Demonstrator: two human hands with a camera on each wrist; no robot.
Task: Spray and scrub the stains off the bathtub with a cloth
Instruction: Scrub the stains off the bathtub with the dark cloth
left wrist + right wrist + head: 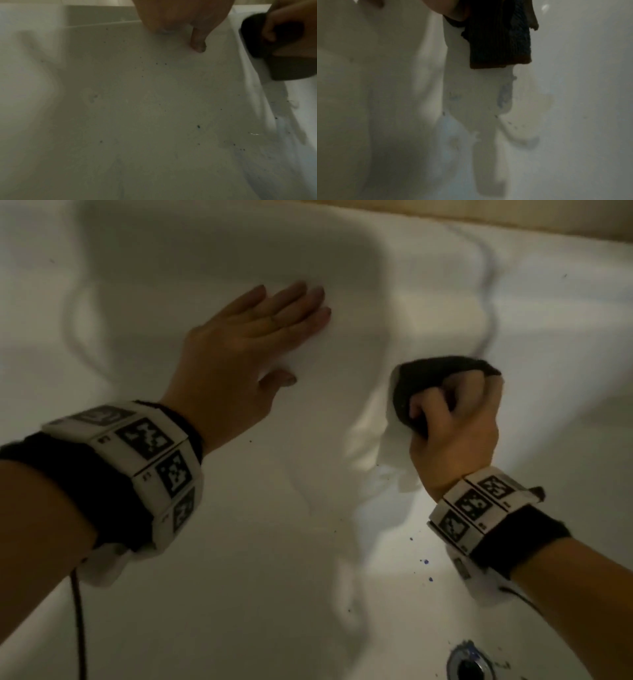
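Right hand [455, 426] has its grip curled tight round the dark cloth [431, 378], bunched ahead of the knuckles against the white bathtub [239, 594] wall. Left hand [246, 337] lies flat, fingers straight, beside it. Blue stains [425, 561] speckle below the right wrist.

Dark cloth [442, 378] bunched vs speckled white bathtub [308, 542] wall.

Bare forearms, no sleeves. On each wrist a wide black fabric strap [78, 491] under a faceted white plastic band [147, 460] carrying square black-and-white coded markers. Same on right: strap [524, 539], band [479, 505]. Thin dark cable [79, 628] trailing from left unit.
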